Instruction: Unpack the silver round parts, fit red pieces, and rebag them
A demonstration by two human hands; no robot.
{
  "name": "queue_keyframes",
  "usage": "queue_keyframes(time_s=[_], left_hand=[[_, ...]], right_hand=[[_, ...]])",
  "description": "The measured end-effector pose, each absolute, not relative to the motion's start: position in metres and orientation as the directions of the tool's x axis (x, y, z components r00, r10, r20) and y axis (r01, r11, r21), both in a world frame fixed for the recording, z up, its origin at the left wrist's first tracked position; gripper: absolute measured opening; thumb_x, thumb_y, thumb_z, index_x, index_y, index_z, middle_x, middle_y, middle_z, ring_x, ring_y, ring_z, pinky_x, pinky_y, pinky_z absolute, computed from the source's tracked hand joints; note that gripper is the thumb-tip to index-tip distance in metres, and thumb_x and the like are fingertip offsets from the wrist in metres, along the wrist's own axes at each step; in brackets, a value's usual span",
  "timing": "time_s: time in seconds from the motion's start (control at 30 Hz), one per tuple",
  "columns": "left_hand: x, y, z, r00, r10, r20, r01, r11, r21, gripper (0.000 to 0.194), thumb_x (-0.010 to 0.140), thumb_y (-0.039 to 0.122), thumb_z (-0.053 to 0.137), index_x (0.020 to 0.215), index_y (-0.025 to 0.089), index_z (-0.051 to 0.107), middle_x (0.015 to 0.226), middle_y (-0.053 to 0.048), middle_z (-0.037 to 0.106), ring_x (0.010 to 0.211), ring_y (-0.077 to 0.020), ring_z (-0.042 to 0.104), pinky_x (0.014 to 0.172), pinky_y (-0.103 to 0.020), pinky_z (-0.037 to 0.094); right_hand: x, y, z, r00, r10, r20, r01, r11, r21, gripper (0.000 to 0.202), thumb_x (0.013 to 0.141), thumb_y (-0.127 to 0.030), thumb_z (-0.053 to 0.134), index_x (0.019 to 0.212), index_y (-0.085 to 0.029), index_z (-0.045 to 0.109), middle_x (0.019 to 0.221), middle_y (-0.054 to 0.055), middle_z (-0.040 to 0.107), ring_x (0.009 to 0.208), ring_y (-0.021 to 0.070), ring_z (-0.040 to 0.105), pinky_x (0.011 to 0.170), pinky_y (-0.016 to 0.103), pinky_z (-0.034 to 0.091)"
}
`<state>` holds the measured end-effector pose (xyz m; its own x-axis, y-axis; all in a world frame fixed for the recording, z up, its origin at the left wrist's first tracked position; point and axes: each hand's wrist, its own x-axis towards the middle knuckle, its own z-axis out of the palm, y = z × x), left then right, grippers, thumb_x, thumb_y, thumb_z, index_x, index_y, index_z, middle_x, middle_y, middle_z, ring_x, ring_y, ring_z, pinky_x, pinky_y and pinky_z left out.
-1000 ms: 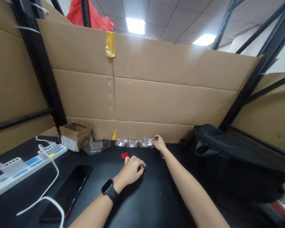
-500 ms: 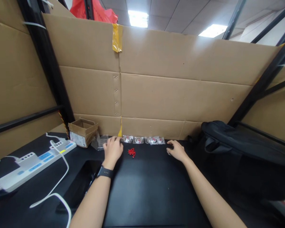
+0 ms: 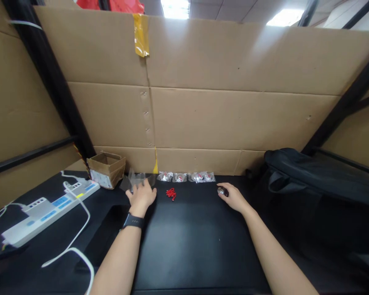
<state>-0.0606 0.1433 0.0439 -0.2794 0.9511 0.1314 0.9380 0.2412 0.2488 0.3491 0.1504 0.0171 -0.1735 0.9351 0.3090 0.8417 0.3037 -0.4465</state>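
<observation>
My left hand [image 3: 142,196], with a black watch [image 3: 133,221] on its wrist, lies with fingers spread at the near edge of some clear plastic bags [image 3: 137,178]. Whether it presses on them I cannot tell. To its right is a small tangle of red cord [image 3: 171,193]. Behind the cord, several small clear packets [image 3: 180,177] with shiny, red-marked round things inside stand in a row by the cardboard. My right hand [image 3: 233,197] is closed around a small shiny round metal piece [image 3: 222,191], right of the packets; the fingers partly cover it.
An open cardboard box [image 3: 107,170] stands at the back left. A white power strip [image 3: 51,215] and a white cable [image 3: 80,235] lie on the left, beside a dark flat device [image 3: 106,235]. A black bag [image 3: 320,196] fills the right side. Cardboard panels [image 3: 203,119] wall the back.
The shiny metal piece now shows in my right hand. My left hand has spread its fingers and shifted slightly left over the plastic bags. The camera view has tilted down.
</observation>
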Motion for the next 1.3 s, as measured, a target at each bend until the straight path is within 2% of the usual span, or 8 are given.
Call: queue_keyframes(time_s=[0.17,0.33,0.4,0.6,0.83,0.93,1.13,1.3], left_hand=[[-0.055,0.136,0.056,-0.217,0.956,0.196,0.96,0.173,0.221,0.051,0.09,0.04,0.046,0.136,0.018,0.052,0.128,-0.021,0.063,0.124,-0.0426,0.049,0.099,-0.062,0.03],[-0.034,0.131,0.063,0.279,0.93,0.239,0.904,-0.338,0.262,0.03,0.085,0.031,0.059,0.114,0.029,0.066,0.118,-0.007,0.067,0.114,-0.0277,0.056,0.096,-0.041,0.036],[-0.02,0.126,0.063,0.382,0.896,0.227,0.866,-0.433,0.249,0.023,0.08,0.028,0.066,0.103,0.03,0.069,0.111,-0.004,0.067,0.111,-0.0261,0.055,0.095,-0.039,0.036],[0.014,0.104,0.057,0.211,0.937,0.277,0.959,-0.254,0.127,0.008,0.081,0.027,0.065,0.088,0.024,0.069,0.108,-0.011,0.064,0.115,-0.0327,0.047,0.095,-0.045,0.034],[0.017,0.102,0.047,0.08,0.954,0.289,0.993,-0.103,0.065,0.025,0.092,0.028,0.049,0.083,0.019,0.07,0.106,-0.018,0.064,0.11,-0.0355,0.046,0.088,-0.048,0.036],[0.02,0.103,0.051,0.11,0.938,0.33,0.975,-0.166,0.148,0.025,0.094,0.03,0.047,0.085,0.02,0.068,0.103,-0.015,0.067,0.11,-0.0341,0.049,0.089,-0.047,0.036],[0.037,0.102,0.06,0.21,0.898,0.386,0.644,-0.425,0.637,0.031,0.097,0.044,0.045,0.111,0.025,0.064,0.103,-0.004,0.074,0.09,-0.0201,0.066,0.088,-0.034,0.045],[0.039,0.101,0.059,0.199,0.853,0.483,0.56,-0.503,0.658,0.028,0.094,0.041,0.053,0.107,0.028,0.074,0.113,-0.004,0.074,0.109,-0.0214,0.065,0.097,-0.034,0.046]], right_hand=[[0.353,0.143,0.022,-0.181,0.937,0.3,0.828,0.309,-0.468,0.033,0.081,-0.022,0.064,0.113,-0.023,0.069,0.114,0.008,0.07,0.105,0.0254,0.065,0.097,0.038,0.046],[0.355,0.144,0.025,-0.193,0.938,0.288,0.821,0.316,-0.476,0.034,0.079,-0.018,0.067,0.113,-0.025,0.069,0.111,0.007,0.071,0.104,0.0252,0.064,0.095,0.038,0.044],[0.355,0.144,0.027,-0.185,0.942,0.281,0.824,0.305,-0.478,0.034,0.078,-0.017,0.069,0.11,-0.027,0.07,0.11,0.006,0.071,0.103,0.0256,0.063,0.094,0.039,0.043],[0.34,0.135,0.039,-0.173,0.921,0.348,0.766,0.348,-0.54,0.034,0.076,-0.014,0.072,0.105,-0.031,0.071,0.109,0.003,0.072,0.102,0.0261,0.061,0.096,0.043,0.04],[0.3,0.118,0.05,-0.297,0.827,0.477,0.475,0.562,-0.678,0.037,0.076,-0.022,0.073,0.112,-0.027,0.068,0.109,0.003,0.072,0.098,0.0223,0.065,0.093,0.037,0.047],[0.285,0.113,0.048,-0.283,0.836,0.47,0.404,0.548,-0.732,0.039,0.076,-0.023,0.074,0.114,-0.027,0.067,0.11,0.004,0.071,0.1,0.0221,0.067,0.091,0.037,0.049],[0.262,0.102,0.046,-0.278,0.885,0.373,0.13,0.419,-0.899,0.048,0.074,-0.026,0.076,0.119,-0.024,0.061,0.119,0.008,0.068,0.106,0.0243,0.069,0.085,0.035,0.054],[0.25,0.095,0.049,-0.241,0.892,0.383,0.053,0.406,-0.912,0.047,0.073,-0.026,0.078,0.117,-0.025,0.061,0.121,0.008,0.066,0.109,0.0245,0.068,0.085,0.034,0.054]])
